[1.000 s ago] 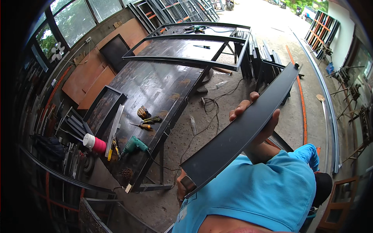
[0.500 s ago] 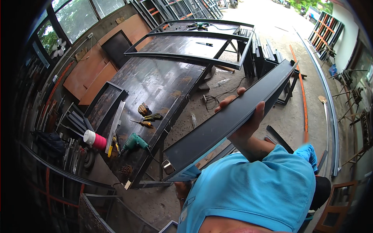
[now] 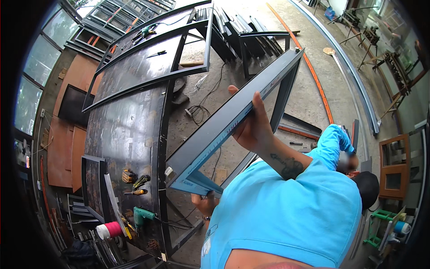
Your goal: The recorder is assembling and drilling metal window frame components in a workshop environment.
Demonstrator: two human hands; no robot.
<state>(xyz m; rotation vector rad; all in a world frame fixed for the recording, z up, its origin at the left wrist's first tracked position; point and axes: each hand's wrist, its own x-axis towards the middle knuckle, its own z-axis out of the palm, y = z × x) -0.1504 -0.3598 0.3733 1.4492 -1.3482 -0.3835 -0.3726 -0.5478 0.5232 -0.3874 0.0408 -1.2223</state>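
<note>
A rectangular dark grey metal frame (image 3: 215,128), with light blue film along its inner faces, is held up at a slant in front of me. My right hand (image 3: 251,127) grips its long upper bar near the middle, fingers over the far side and thumb on the near side. Lower down, my left hand (image 3: 205,204) is closed round the frame's near bottom corner; part of its fingers is hidden. The frame hangs clear of the worktable (image 3: 125,152) to its left. On that table lie a green power drill (image 3: 142,215), a screwdriver (image 3: 139,192) and a tape measure (image 3: 129,175).
Another large dark frame (image 3: 148,89) rests across the table's far part. A pink-and-white spool (image 3: 111,229) sits at its near left corner. A cable (image 3: 197,110) coils on the floor. Close on my right is a person (image 3: 333,143) in blue with a black cap. An orange bar (image 3: 304,62) lies beyond.
The held frame has turned, so its opening and film-covered inner side now show instead of mostly the flat outer face. My view has swung right, and both hands still grip it.
</note>
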